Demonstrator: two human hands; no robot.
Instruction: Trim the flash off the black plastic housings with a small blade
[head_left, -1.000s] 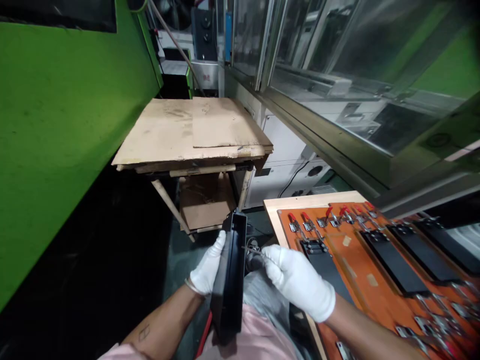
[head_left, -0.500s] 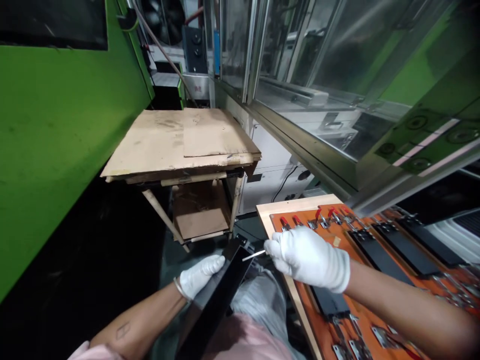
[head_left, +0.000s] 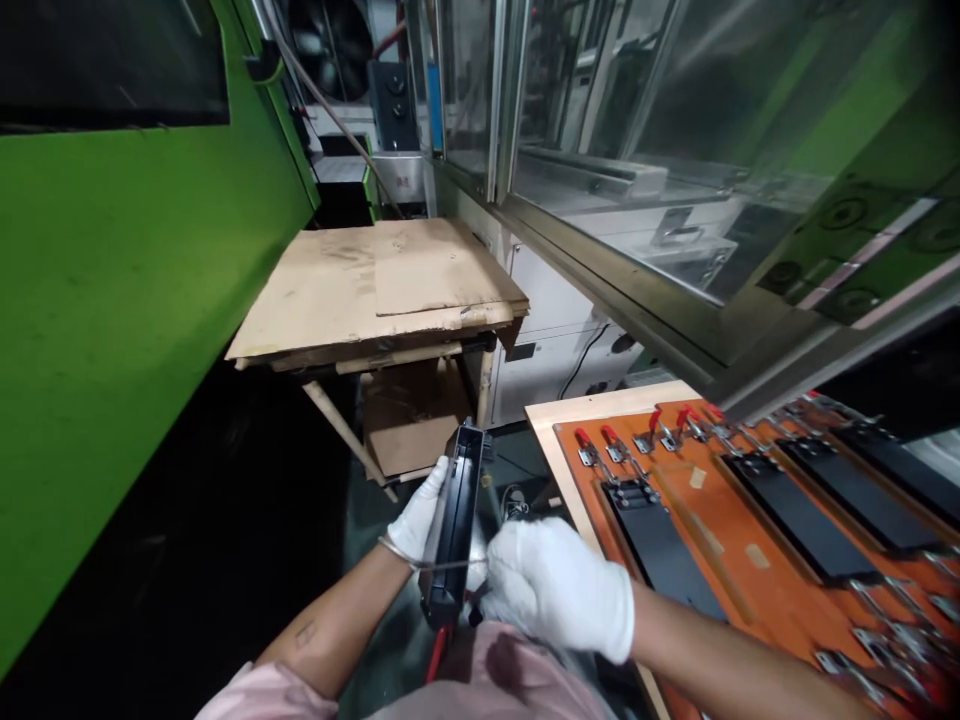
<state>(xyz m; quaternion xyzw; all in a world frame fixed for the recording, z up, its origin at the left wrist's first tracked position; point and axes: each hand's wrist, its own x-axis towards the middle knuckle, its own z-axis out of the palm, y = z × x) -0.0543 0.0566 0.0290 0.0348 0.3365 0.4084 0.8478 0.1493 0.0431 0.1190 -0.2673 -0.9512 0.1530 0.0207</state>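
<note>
A long black part [head_left: 459,500], open like a channel on the side facing me, is held near my lap in my gloved left hand [head_left: 421,515]. My gloved right hand [head_left: 551,585] is closed around a thin metal rod [head_left: 457,566], whose length crosses the lower part of the channel. Whether the rod's tip touches the black part cannot be made out. Something red [head_left: 437,652] shows just below the part's lower end.
An orange fixture board [head_left: 765,540] with red-handled clamps and several black panels lies at the right. Ahead stands a cardboard-topped table [head_left: 322,290]. A green machine [head_left: 135,270] is at the left, a glass-panelled machine [head_left: 622,270] at the right.
The black part has turned more upright, now showing its inner channel. My right hand has moved left and down with the rod, from the part's upper end to its lower portion.
</note>
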